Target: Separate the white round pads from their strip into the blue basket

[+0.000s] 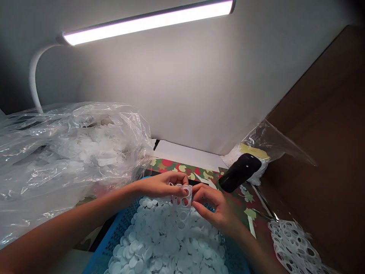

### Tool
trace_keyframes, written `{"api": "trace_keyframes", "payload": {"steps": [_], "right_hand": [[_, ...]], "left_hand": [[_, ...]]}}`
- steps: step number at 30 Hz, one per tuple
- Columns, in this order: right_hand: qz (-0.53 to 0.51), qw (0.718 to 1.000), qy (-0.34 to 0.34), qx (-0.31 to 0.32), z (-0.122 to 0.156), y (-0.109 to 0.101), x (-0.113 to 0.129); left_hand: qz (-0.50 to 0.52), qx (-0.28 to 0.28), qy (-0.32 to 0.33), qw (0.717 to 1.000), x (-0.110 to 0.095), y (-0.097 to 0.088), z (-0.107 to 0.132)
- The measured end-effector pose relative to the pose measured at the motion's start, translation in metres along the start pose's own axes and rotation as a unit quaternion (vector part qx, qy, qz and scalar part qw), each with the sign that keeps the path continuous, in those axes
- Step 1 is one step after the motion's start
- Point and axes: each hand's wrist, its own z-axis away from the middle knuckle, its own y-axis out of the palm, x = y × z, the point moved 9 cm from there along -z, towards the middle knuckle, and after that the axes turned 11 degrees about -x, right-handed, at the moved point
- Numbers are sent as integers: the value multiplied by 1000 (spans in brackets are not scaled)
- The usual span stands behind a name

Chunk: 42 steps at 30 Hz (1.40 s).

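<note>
Left forearm (65,228) low across the frame, left hand (162,185) and right hand (212,209) both pinching a punched white strip (182,201) at centre (long axis running down toward the basket), just above white discs (168,243) in a blue basket (114,236).

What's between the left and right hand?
Head view: a white punched strip with round holes, gripped at its edges by the fingers of the left hand and right hand.

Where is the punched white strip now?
In the head view, the punched white strip is held between the left hand and right hand, above the blue basket.
</note>
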Motion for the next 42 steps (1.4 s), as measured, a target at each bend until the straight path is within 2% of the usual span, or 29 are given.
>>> {"api": "trace_keyframes", "payload": {"steps": [8,12,17,21,24,29,36,42], "right_hand": [[30,1000,-5,6,1,2,-2],[49,999,-15,11,1,4,-3],[-20,997,41,56,4,12,-12],[-36,996,30,71,5,12,-7],[-72,995,35,62,6,8,-4],[-120,987,24,104,12,13,3],[-5,1000,3,15,3,0,-5],[95,995,15,25,3,5,-11]], "left_hand": [[-46,-10,5,999,3,2,1],[-64,-12,28,997,2,2,0],[-68,22,22,997,2,6,3],[-55,50,8,997,3,9,5],[-39,45,9,998,2,7,4],[-14,15,36,999,-3,0,2],[22,-27,36,999,-3,-6,0],[69,-16,39,997,-9,-2,0]]}}
